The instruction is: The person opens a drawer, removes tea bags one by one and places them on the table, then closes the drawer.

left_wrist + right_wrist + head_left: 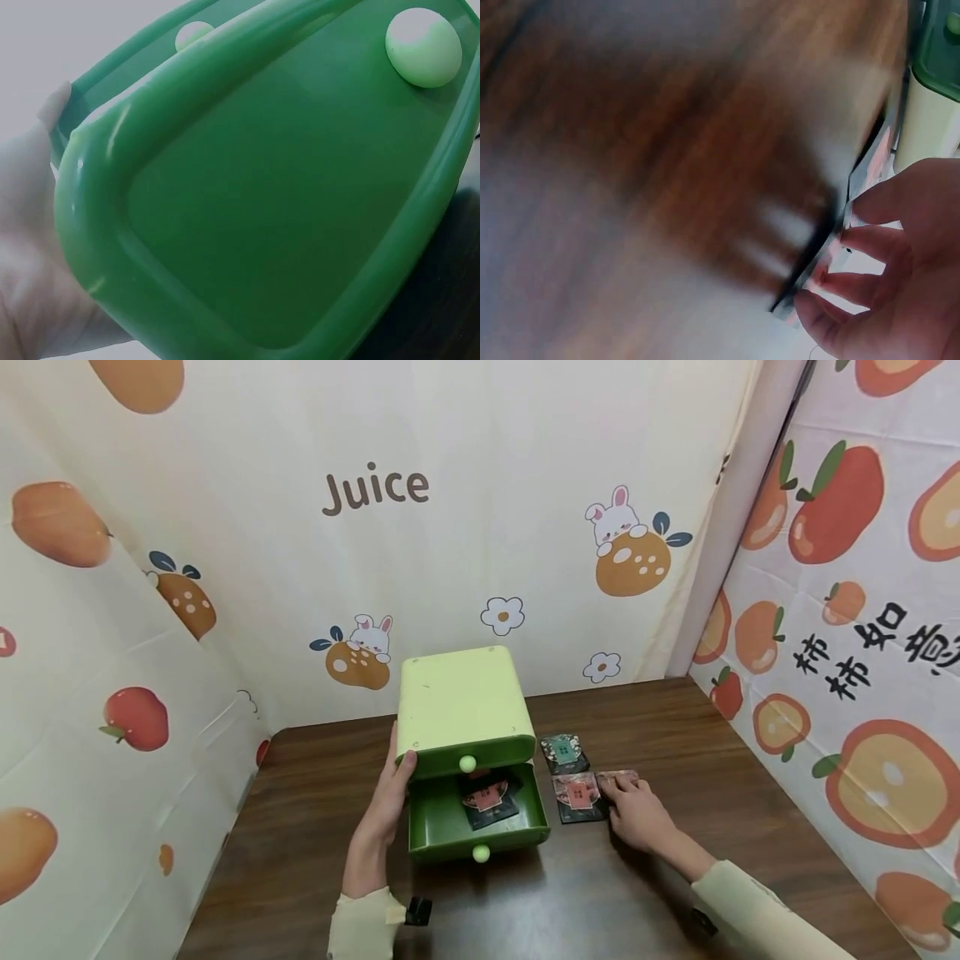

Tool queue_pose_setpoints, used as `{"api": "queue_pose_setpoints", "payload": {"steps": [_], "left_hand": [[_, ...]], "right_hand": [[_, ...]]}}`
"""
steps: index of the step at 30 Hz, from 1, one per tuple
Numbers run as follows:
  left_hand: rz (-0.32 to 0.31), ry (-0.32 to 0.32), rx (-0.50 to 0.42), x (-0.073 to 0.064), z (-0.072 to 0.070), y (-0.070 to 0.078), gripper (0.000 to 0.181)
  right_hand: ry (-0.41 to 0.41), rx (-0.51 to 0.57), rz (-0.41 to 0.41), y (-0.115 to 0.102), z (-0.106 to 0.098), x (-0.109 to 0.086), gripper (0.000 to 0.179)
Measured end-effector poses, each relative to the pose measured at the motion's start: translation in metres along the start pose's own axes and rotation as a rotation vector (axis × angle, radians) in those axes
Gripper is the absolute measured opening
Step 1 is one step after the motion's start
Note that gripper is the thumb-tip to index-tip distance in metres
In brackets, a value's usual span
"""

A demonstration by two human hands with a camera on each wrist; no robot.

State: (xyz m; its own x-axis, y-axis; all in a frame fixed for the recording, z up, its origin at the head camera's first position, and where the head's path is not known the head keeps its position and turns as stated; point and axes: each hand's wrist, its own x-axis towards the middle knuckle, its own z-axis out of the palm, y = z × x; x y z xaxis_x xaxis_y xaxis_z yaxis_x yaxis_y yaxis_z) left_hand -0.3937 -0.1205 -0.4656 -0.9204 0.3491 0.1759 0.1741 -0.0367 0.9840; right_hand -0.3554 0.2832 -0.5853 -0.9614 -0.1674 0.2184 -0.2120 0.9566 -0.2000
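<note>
Handling of the flat packet (pixel 619 774) beneath the right hand (pixel 641 814) should be treated as light-duty work: the thin, glossy wrapper is probably flexible, somewhat slippery and easily creased. The packet lies on the surface (pixel 300 852), to the right of a red-labelled packet (pixel 579 795) and near a green-labelled packet (pixel 564 755). Take hold at opposite edges with light pressure; a flat press on the face would likely only slide it. The right fingers (pixel 855 288) are bent with their tips on the packet; whether the thumb has closed on it cannot be told, as the hand covers most of it. The left hand (pixel 388 797) grips the side of the green drawer unit (pixel 465 697), thumb on the front corner, fingers along the side wall. The unit appears to be rigid plastic, likely light enough to need this bracing. Its lower drawer (pixel 431 818) is drawn out and holds at least one dark packet with a red label (pixel 489 802); the rear of the drawer is hidden. The upper drawer (pixel 438 766) sits in place above, its contents not visible. Each drawer front carries a round knob (pixel 481 854) as its pull point.
</note>
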Motion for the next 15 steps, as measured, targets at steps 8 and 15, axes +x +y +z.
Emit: {"api": "queue_pose_setpoints", "payload": {"steps": [8,15], "left_hand": [[0.012,0.005,0.006,0.0,0.001,0.0,0.063],[0.016,0.006,0.014,0.0,0.002,0.0,0.063]], "right_hand": [[0.069,-0.02,-0.002,0.002,0.007,-0.003,0.046],[0.085,-0.021,0.017,0.003,0.012,-0.003,0.046]]}}
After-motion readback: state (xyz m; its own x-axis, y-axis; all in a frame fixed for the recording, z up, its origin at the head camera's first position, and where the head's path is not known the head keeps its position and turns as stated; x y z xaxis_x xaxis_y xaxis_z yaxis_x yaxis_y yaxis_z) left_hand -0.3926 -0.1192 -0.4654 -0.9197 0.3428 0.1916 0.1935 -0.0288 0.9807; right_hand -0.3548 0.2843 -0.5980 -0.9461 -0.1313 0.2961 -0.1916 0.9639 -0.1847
